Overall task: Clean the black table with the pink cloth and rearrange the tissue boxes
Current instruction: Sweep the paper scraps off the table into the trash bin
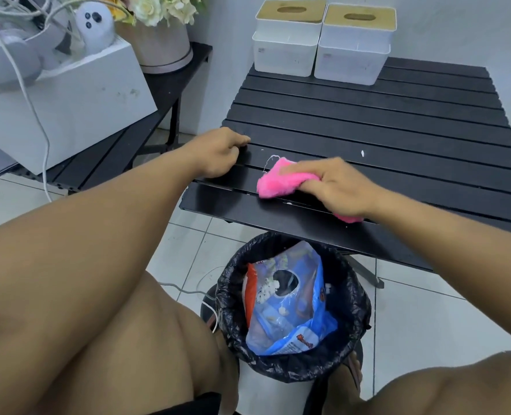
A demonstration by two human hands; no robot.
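While gripped by right hand (338,187), pink cloth (278,181) bunched

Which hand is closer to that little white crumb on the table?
Right. The right hand, pressing the pink cloth, sits just below-left of the white crumb. The left hand grips the black table edge, far off to the crumb's left.
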